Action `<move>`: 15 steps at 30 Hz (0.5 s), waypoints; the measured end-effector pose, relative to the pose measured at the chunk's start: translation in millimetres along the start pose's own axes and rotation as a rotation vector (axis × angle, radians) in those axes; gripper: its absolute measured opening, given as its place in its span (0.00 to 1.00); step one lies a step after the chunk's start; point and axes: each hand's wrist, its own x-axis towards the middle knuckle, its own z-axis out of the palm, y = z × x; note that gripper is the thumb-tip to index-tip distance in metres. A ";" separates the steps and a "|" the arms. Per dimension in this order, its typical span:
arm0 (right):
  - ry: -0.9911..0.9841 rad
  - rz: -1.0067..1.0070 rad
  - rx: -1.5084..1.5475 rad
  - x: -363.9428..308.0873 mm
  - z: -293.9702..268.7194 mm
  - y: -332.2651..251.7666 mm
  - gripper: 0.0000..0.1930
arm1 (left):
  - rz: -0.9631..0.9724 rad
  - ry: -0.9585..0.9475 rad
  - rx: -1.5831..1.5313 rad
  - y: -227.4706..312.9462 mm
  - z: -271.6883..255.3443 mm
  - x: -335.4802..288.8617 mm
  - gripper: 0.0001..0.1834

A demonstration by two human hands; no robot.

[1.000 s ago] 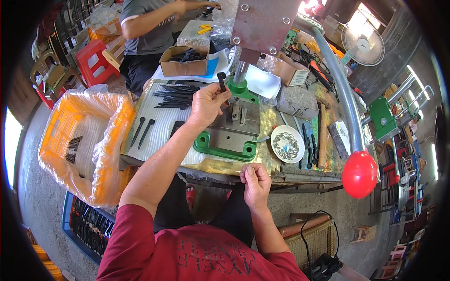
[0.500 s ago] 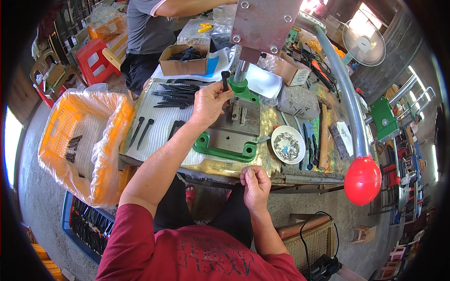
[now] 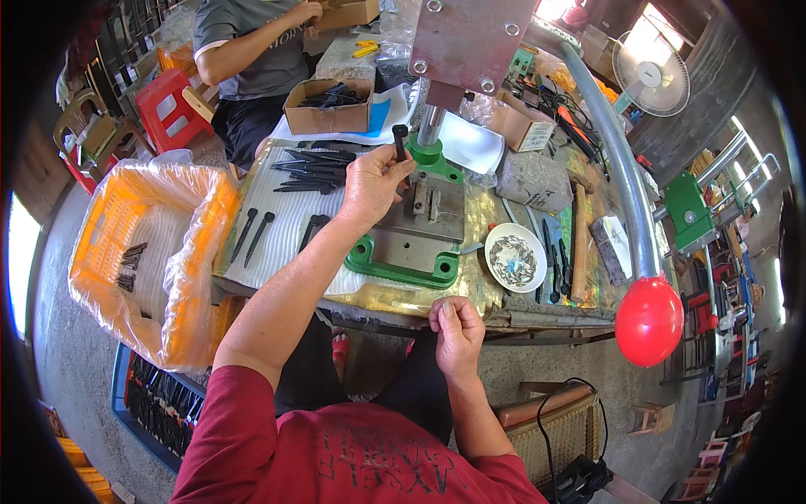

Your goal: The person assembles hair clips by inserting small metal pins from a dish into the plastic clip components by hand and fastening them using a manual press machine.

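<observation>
Black handle point(image 3: 400, 141) held upright in left hand point(image 3: 372, 181), fingers pinched around its lower part, top end free; it sits just beside the press column point(image 3: 431, 126), over the grey press plate point(image 3: 424, 223). Green base point(image 3: 395, 267) frames the plate at 6 o'clock from the hand. Right hand point(image 3: 457, 329) at the near bench edge, 5 o'clock from the left hand, fingers curled with thumb and forefinger pinched together; whether anything small sits between them cannot be told. More black handles point(image 3: 312, 168) lie loose on the white sheet point(image 3: 281, 223) at 9 o'clock from the left hand, a few more at 8 o'clock. White bowl point(image 3: 515, 257) of small metal parts at 3 o'clock from the base. Hammer point(image 3: 579, 239) lies just beyond it. Red ball point(image 3: 648, 321) on the curved lever point(image 3: 617, 160) at 4 o'clock. Orange crate point(image 3: 138, 260) lined with clear plastic at 9 o'clock, off the bench, some dark parts inside. Cardboard box point(image 3: 329, 105) of black parts at 11 o'clock, another person point(image 3: 252, 59) seated beyond it. Fan point(image 3: 648, 76) at 1 o'clock, well apart.
</observation>
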 end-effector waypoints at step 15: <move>0.005 0.000 -0.008 -1.0 -0.6 1.3 0.07 | -0.008 0.026 -0.027 2.5 0.2 -2.8 0.06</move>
